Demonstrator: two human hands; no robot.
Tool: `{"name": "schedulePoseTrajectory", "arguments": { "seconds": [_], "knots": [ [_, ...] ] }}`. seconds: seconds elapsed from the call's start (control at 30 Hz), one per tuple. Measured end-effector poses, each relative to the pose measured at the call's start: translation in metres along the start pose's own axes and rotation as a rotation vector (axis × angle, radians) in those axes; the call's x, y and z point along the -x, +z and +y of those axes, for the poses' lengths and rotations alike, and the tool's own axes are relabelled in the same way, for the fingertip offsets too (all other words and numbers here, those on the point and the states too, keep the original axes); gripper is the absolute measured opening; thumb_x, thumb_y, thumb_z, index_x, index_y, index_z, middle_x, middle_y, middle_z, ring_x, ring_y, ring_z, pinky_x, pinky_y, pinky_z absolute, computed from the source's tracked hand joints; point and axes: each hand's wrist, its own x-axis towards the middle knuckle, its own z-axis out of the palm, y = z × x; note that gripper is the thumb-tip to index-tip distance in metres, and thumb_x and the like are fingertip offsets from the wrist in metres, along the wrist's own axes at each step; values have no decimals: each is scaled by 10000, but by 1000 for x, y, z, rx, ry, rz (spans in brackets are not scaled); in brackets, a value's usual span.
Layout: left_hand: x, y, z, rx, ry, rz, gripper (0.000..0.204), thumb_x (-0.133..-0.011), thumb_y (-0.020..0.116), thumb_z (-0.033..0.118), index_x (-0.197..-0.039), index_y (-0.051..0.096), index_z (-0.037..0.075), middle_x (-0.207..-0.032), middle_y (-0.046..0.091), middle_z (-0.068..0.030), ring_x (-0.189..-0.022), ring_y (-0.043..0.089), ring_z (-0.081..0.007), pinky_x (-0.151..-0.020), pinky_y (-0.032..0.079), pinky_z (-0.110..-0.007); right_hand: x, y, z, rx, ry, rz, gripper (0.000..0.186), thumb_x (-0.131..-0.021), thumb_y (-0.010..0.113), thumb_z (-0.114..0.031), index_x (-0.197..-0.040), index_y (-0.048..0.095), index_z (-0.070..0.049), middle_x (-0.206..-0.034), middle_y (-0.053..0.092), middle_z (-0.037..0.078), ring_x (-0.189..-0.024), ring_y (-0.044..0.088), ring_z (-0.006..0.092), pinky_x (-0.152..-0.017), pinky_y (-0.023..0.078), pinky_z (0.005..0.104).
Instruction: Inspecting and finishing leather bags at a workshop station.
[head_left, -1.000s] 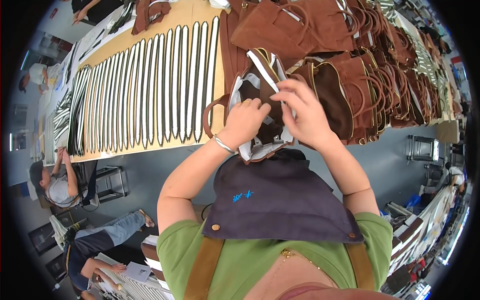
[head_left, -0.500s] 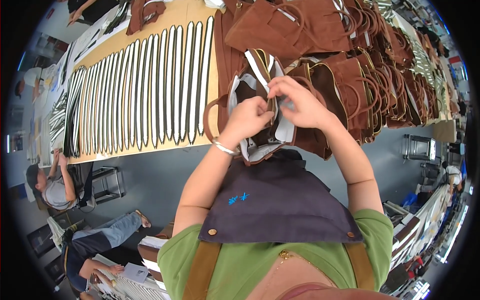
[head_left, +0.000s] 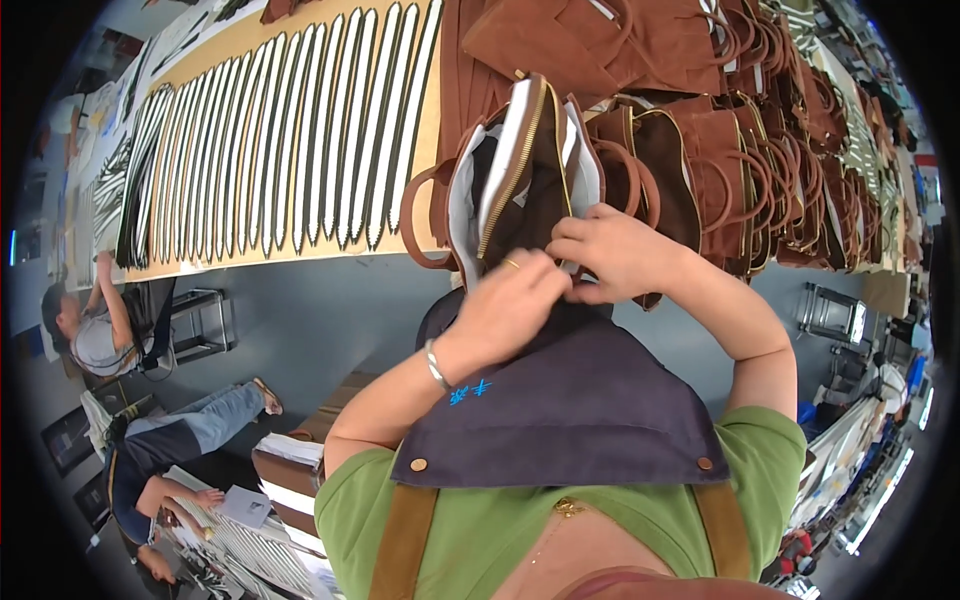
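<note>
A brown suede handbag [head_left: 467, 165] with a pale lining stands in front of me at the table edge, its mouth spread wide. Inside it, a brass-toothed zipper [head_left: 507, 180] with white-backed tape runs in two opened halves toward its near end. My left hand [head_left: 515, 300], slightly blurred, is closed at that near end, its fingertips hidden. Against the bag's right rim, my right hand [head_left: 615, 255] is closed with bent fingers gripping the edge beside the zipper. Both hands nearly meet. One looped handle [head_left: 418, 225] sticks out at the bag's left.
Many striped zipper strips [head_left: 300, 140] lie in a row on the brown table board [head_left: 432, 160] to the left. More brown handbags [head_left: 715, 180] crowd the right side. A metal stool [head_left: 832, 315] stands at the right; another person [head_left: 105, 320] works at far left.
Both hands have moved from the middle of the bag down to its near end. The zipper halves now stand farther apart, and the view has shifted slightly.
</note>
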Motion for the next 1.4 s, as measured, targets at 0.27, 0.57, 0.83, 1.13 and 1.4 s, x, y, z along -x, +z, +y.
{"name": "schedulePoseTrajectory", "arguments": {
  "seconds": [0.27,0.57,0.83,1.13,1.4],
  "knots": [
    [-10,26,-22,-398,-206,75,182,-768,653,120,-875,509,86,-837,560,-107,-756,614,-293,-644,495,-416,-24,-15,40,222,57,113,50,-775,638,-103,-823,645,-94,-767,604,77,-736,638,304,-615,505,418],
    [-38,-80,-2,-452,-27,333,278,-691,562,-39,-931,558,103,-834,544,-76,-806,550,-294,-715,426,-397,-47,-121,-9,-42,163,24,191,-739,710,-49,-924,669,-25,-861,678,154,-869,639,356,-747,508,410],
    [-22,-67,-4,-100,2,252,171,-730,660,80,-879,586,116,-804,550,-26,-836,539,-233,-826,367,-351,-51,-127,-22,-138,308,-233,193,-747,713,-60,-923,652,-11,-814,673,167,-800,640,338,-725,494,389],
    [-22,-44,-10,161,-26,269,145,-812,715,179,-846,580,136,-790,579,14,-793,564,-195,-865,332,-358,-75,-131,17,-730,546,-357,258,-827,635,-188,-1015,683,-19,-824,653,17,-734,590,102,-654,483,254],
    [-26,-39,-16,154,-73,331,137,-840,707,193,-827,594,117,-758,600,-2,-755,570,-194,-850,326,-338,-87,-121,29,-348,212,-459,191,-788,716,-151,-930,731,-24,-757,681,32,-695,593,113,-676,486,261]
  ]
}}
